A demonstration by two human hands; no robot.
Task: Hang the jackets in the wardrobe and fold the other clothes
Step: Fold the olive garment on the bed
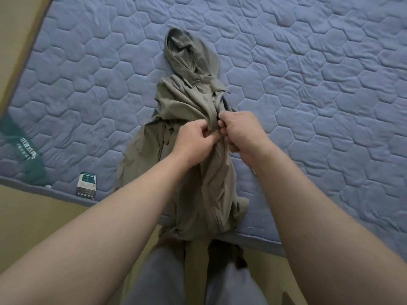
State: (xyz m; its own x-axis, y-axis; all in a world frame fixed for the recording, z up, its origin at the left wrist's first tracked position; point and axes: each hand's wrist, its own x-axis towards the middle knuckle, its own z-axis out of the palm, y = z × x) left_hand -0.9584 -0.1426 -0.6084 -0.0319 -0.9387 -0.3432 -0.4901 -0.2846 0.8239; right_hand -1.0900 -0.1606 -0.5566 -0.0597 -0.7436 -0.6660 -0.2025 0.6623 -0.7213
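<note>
Matt cloth on quilted cloth

The olive jacket [198,172] is thin, creased matt cloth; under it, the mattress [308,84] is blue hexagon-quilted fabric.

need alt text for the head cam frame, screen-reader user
A person's left hand and right hand pinch the bunched front of an olive hooded jacket. It lies lengthwise on a blue quilted mattress, with the hood pointing away from the person. A small printed label lies near the mattress's near-left edge.
</note>
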